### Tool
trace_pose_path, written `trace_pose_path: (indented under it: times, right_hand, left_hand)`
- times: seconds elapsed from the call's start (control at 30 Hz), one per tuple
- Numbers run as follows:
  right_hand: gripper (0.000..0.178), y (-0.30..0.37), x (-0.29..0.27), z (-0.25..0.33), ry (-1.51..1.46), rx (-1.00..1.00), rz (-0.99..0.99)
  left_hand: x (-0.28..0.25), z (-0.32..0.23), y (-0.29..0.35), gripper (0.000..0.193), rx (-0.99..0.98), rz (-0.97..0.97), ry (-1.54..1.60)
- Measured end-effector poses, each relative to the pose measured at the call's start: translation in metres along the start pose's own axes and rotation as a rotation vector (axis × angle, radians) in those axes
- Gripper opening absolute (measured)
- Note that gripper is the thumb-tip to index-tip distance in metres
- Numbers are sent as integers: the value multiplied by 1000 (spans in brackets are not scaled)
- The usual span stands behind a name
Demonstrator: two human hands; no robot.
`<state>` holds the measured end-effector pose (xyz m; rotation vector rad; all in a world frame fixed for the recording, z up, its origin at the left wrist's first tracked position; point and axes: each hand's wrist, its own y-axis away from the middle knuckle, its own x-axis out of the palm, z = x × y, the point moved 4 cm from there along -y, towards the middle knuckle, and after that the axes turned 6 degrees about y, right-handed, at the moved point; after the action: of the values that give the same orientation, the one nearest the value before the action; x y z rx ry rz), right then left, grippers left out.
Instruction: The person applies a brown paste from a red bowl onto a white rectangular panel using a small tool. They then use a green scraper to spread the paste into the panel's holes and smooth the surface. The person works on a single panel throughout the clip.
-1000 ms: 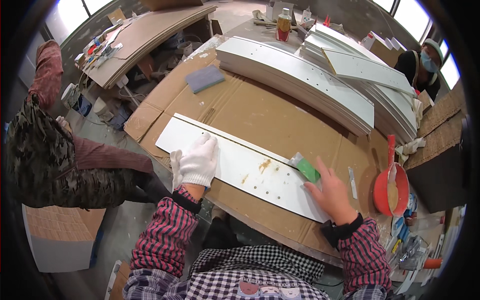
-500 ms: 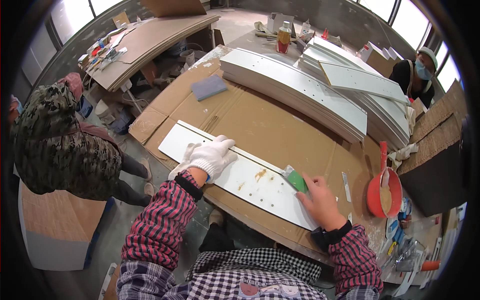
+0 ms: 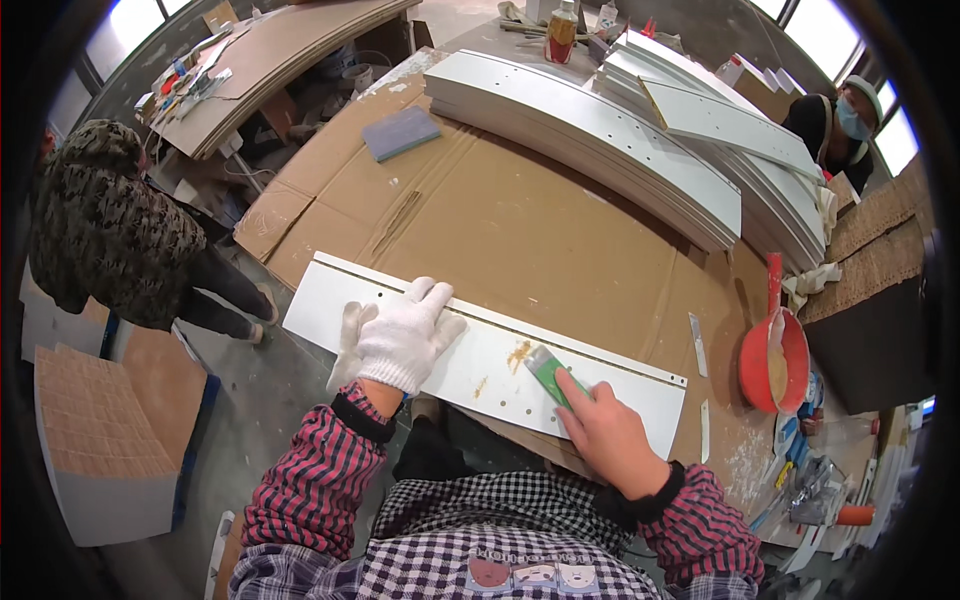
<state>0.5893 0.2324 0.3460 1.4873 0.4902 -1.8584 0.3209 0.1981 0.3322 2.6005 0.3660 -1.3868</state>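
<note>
A long white board [image 3: 630,388] with a groove along its far edge and several small holes lies on the cardboard in front of me. My left hand [image 3: 400,338], in a white knit glove, rests palm down on its left half with the fingers spread. My bare right hand [image 3: 615,435] is closed around a green-handled putty knife [image 3: 548,372]. The knife's greyish blade is at the board's face, beside a tan putty smear [image 3: 518,355]. A fainter tan mark [image 3: 480,386] shows nearer to me. The fingertips under the knife handle are hidden.
A stack of white boards [image 3: 590,130] stands at the far side, with more boards [image 3: 735,130] behind. A grey-blue block [image 3: 400,133] lies far left. At right are a red dipper [image 3: 790,345] with tan paste and loose blades [image 3: 697,345]. Two other people stand nearby.
The board now lies turned more nearly level across my view. My right hand has brought the putty knife left from the board's far edge toward the putty smear. The left hand stays on the board.
</note>
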Motion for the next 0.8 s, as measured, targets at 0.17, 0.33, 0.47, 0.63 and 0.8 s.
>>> trace_pose_path:
  times: [0.17, 0.33, 0.47, 0.63, 0.8]
  right_hand:
    - [48, 26, 0, -7, 44, 6, 26]
    - [51, 20, 2, -9, 59, -8, 14]
    - [50, 24, -5, -18, 113, -16, 22]
    - [48, 12, -4, -13, 113, -29, 4]
    - [48, 8, 0, -13, 90, -34, -29]
  left_hand:
    - [-6, -9, 4, 40, -1, 3, -52]
    - [1, 1, 3, 35, 56, -96, -64]
    - [0, -2, -2, 34, 26, -71, -3]
    - [-1, 5, -1, 33, 12, -97, -28]
    - [1, 3, 0, 34, 18, -56, -42]
